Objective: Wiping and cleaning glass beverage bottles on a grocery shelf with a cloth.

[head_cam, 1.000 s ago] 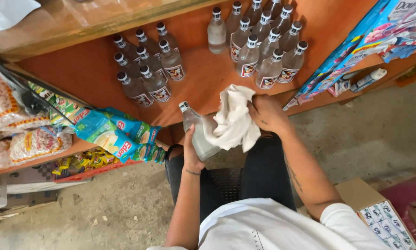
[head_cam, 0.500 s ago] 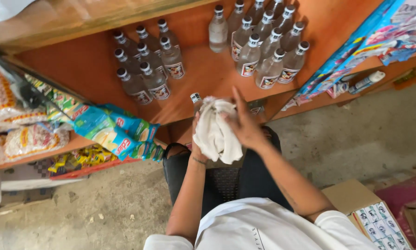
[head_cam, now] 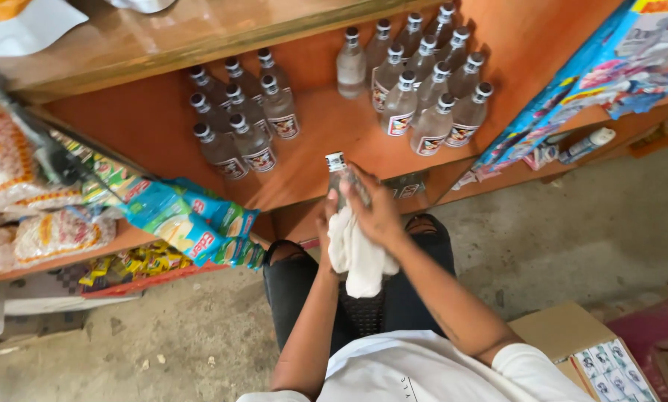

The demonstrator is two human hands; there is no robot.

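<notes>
A wide orange wooden shelf (head_cam: 326, 141) fills the upper half of the view, seen from above, with a bare concrete floor (head_cam: 572, 238) below and to the right. On the shelf stand two groups of clear glass bottles with dark caps and small labels: a left group (head_cam: 241, 123) and a larger right group (head_cam: 423, 82), with open shelf between them. At the left, colourful snack packets (head_cam: 185, 223) hang over the edge of a lower shelf, beside bags of pale snacks (head_cam: 21, 179). At the right, a blue printed pack (head_cam: 572, 89) leans on the shelf, and a cardboard box (head_cam: 579, 342) sits on the floor near the person's right arm.

In the centre, just in front of the shelf edge and above the person's dark trousers, the left hand (head_cam: 328, 223) and right hand (head_cam: 375, 212) close together around one clear bottle (head_cam: 341, 179). Its white cap points toward the shelf. A white cloth (head_cam: 360, 257) is pressed against the bottle under the right hand's grip and hangs down below it, hiding most of the glass.
</notes>
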